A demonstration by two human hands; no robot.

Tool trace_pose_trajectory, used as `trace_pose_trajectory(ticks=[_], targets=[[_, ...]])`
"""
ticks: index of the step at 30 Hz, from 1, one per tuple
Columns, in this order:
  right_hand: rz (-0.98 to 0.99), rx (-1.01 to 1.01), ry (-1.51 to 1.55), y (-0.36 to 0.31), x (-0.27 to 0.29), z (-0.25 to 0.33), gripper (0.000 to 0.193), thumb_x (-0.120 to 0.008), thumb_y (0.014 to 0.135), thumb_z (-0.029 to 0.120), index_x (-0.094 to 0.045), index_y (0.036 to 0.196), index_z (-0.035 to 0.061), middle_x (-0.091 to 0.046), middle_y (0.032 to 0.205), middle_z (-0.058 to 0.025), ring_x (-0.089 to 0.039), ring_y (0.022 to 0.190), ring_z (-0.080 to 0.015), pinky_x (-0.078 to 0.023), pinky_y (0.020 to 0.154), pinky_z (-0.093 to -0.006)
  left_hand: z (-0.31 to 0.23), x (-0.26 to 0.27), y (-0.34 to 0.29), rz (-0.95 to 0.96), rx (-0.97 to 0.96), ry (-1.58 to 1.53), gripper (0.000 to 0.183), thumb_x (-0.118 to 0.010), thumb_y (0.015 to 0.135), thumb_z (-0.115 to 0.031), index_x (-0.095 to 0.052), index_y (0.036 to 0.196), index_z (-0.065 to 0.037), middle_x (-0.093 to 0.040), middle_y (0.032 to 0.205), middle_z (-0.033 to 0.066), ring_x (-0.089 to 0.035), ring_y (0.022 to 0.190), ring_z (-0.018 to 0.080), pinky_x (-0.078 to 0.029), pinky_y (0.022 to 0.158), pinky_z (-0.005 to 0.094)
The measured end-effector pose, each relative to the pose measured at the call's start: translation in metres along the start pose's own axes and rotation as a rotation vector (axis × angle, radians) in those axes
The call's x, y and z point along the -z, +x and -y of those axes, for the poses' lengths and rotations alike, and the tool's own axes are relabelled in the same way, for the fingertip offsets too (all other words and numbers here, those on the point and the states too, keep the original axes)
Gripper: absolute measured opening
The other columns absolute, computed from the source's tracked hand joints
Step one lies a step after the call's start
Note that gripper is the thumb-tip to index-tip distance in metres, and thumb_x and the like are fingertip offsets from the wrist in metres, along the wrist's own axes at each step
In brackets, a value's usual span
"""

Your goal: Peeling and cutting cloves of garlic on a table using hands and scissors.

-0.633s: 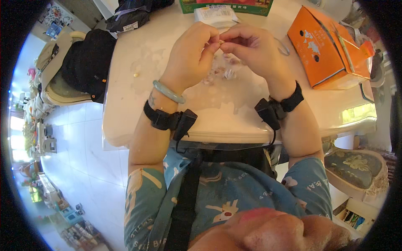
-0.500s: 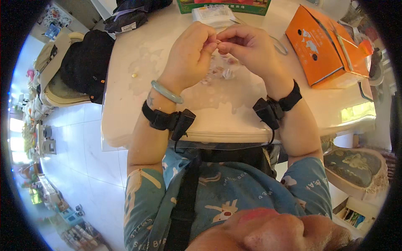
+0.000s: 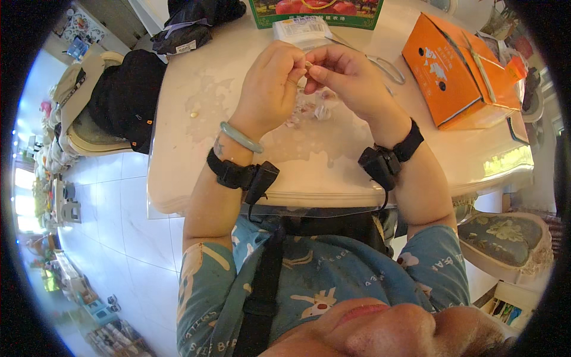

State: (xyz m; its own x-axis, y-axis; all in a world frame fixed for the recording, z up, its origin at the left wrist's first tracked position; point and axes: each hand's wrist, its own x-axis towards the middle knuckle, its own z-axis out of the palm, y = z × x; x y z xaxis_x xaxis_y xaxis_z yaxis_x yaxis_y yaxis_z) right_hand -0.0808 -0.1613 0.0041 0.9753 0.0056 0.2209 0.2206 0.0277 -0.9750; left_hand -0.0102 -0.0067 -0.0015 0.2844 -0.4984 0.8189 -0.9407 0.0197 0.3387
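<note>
Both hands meet over the far middle of the table, fingertips pinched on a small pale piece that looks like a garlic clove (image 3: 307,65). My left hand (image 3: 269,83) is closed, its thumb and forefinger pressed together at the clove. My right hand (image 3: 346,74) pinches the same clove from the other side. Fingers hide most of it. Below the hands lies a loose scatter of papery, pink-and-white garlic skins (image 3: 309,110). Off to the left a single peeled clove (image 3: 194,114) rests on the table by a wet patch.
The pale table (image 3: 333,184) has a clear cover and damp marks. Behind my hands are a white packet (image 3: 302,31), scissors with a pale handle (image 3: 389,70) and a green box (image 3: 351,19). An orange carton (image 3: 443,71) stands right; a black bag (image 3: 181,37) lies far left.
My right thumb and fingers have shifted slightly against the clove, still pinched. The whole view has moved a little, showing more of the green box and the scissors.
</note>
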Motion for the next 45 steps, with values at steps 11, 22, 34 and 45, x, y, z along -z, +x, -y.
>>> trace_pose_trajectory(ticks=[11, 22, 34, 45], targets=[[0.107, 0.071, 0.286, 0.007, 0.018, -0.018, 0.021, -0.059, 0.089, 0.015, -0.059, 0.106, 0.0032, -0.064, 0.09, -0.0057, -0.063, 0.077, -0.013, -0.05, 0.07, -0.0249, -0.005, 0.0, -0.002, -0.098, 0.166, -0.139, 0.018, -0.065, 0.079, 0.0, -0.059, 0.095, -0.002, -0.062, 0.086, 0.0085, -0.059, 0.074, 0.0152, -0.049, 0.068, 0.0246], [0.106, 0.101, 0.23, 0.005, 0.01, -0.019, 0.018, -0.056, 0.091, 0.015, -0.058, 0.104, 0.0031, -0.064, 0.093, -0.0052, -0.064, 0.076, -0.0125, -0.051, 0.068, -0.0242, 0.004, 0.005, 0.002, -0.03, -0.001, 0.038, 0.005, -0.061, 0.082, -0.002, -0.058, 0.085, -0.002, -0.058, 0.082, 0.0095, -0.057, 0.072, 0.0202, -0.046, 0.063, 0.0279], [0.048, 0.175, 0.395, 0.009, 0.021, -0.016, 0.014, -0.059, 0.087, 0.008, -0.058, 0.101, 0.0027, -0.063, 0.091, -0.0059, -0.063, 0.081, -0.0158, -0.051, 0.076, -0.0281, 0.001, -0.001, -0.004, 0.011, 0.151, -0.12, 0.005, -0.058, 0.085, -0.001, -0.058, 0.09, -0.002, -0.061, 0.082, 0.0065, -0.057, 0.071, 0.0136, -0.046, 0.064, 0.0248], [0.069, 0.173, 0.249, 0.011, 0.016, -0.019, 0.019, -0.066, 0.082, 0.005, -0.06, 0.099, 0.0009, -0.064, 0.09, -0.0072, -0.062, 0.078, -0.0147, -0.051, 0.075, -0.0279, 0.001, 0.004, 0.003, -0.152, 0.051, -0.03, 0.012, -0.07, 0.074, -0.002, -0.066, 0.086, -0.004, -0.062, 0.081, 0.0061, -0.062, 0.068, 0.0164, -0.05, 0.058, 0.0237]])
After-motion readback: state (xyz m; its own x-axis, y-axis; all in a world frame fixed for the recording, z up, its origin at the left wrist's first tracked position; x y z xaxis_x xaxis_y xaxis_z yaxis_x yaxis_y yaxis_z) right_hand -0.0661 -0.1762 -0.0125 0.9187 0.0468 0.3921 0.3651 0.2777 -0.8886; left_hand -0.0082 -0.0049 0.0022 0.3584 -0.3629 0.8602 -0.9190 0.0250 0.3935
